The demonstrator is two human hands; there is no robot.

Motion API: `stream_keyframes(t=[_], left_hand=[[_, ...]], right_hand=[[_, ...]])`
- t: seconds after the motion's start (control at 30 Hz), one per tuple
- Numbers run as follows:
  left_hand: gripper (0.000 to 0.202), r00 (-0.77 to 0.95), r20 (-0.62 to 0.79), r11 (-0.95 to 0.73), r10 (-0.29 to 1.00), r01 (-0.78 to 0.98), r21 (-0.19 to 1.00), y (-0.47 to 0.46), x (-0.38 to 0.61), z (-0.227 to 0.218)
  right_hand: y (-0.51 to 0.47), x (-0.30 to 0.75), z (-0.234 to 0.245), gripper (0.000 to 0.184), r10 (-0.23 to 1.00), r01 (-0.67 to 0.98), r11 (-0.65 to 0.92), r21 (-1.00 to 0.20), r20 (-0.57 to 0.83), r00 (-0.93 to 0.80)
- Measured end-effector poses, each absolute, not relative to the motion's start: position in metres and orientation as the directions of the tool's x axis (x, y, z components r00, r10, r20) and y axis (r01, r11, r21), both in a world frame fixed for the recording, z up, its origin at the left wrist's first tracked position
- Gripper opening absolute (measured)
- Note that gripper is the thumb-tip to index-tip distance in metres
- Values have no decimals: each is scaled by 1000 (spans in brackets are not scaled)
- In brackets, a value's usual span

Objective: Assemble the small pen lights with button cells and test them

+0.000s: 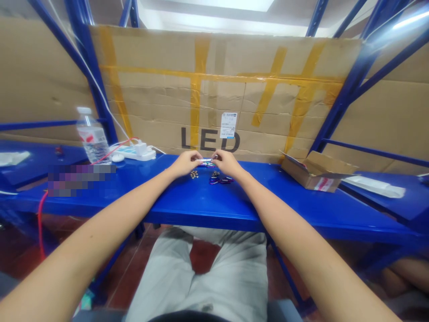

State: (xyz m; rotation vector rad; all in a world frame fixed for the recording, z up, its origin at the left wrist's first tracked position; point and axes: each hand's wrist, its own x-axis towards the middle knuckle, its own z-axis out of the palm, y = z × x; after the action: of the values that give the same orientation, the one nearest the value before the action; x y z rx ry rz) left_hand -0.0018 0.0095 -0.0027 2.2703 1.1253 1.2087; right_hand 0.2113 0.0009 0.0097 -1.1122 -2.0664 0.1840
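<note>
My left hand (186,163) and my right hand (227,163) are close together above the blue table (201,201). A slim silvery rod-like piece (205,160) spans the gap between them, pinched at each end by fingertips; its exact kind is too small to tell. Just below it lie green shiny pieces (209,165). On the table nearer me is a small cluster of brass-coloured metal parts (194,174), with another cluster of metal parts (216,173) by my right hand. Purple, blue and red pieces like small carabiners (220,180) lie in front of that.
An open cardboard box (313,172) stands at the right. Leftward are a water bottle (93,138), a white power strip (139,152) with cables, and a blurred-out object (77,179). A large cardboard sheet (161,103) marked LED rises behind, between blue posts (338,112).
</note>
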Motion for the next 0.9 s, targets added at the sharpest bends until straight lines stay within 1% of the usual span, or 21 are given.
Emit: stream_keyframes(t=[0.03, 0.1, 0.23, 0.37, 0.43, 0.53, 0.63, 0.7, 0.8, 0.9], left_hand=[[20, 332, 549, -633, 767, 533, 562, 12, -3, -4], [18, 332, 546, -621, 769, 593, 512, 19, -6, -8], [14, 312, 546, -601, 777, 626, 498, 35, -9, -13], [13, 327, 473, -532, 818, 743, 406, 47, -10, -16], [13, 325, 436, -496, 839, 786, 369, 49, -9, -17], [13, 315, 419, -481, 851, 789, 383, 50, -8, -18], [12, 317, 424, -490, 849, 771, 405, 51, -7, -19], [12, 326, 425, -500, 844, 763, 409, 52, -8, -19], [10, 328, 442, -517, 835, 742, 426, 54, -10, -19], [9, 313, 469, -532, 826, 710, 462, 56, -13, -19]], right_hand=[[4, 211, 10, 10, 779, 673, 588, -449, 539, -322], [12, 210, 10, 14, 796, 705, 564, -430, 512, -324], [23, 210, 4, 18, 821, 758, 531, -380, 451, -349], [28, 215, -2, 19, 869, 806, 477, -352, 330, -370], [28, 217, -3, 20, 888, 829, 443, -341, 295, -353], [26, 217, -2, 24, 887, 828, 442, -345, 302, -348], [21, 213, 0, 23, 848, 796, 516, -317, 324, -420], [17, 210, 2, 22, 829, 786, 550, -283, 304, -470], [12, 206, 4, 30, 835, 797, 544, -261, 256, -486], [11, 205, 6, 37, 847, 821, 523, -228, 244, -472]])
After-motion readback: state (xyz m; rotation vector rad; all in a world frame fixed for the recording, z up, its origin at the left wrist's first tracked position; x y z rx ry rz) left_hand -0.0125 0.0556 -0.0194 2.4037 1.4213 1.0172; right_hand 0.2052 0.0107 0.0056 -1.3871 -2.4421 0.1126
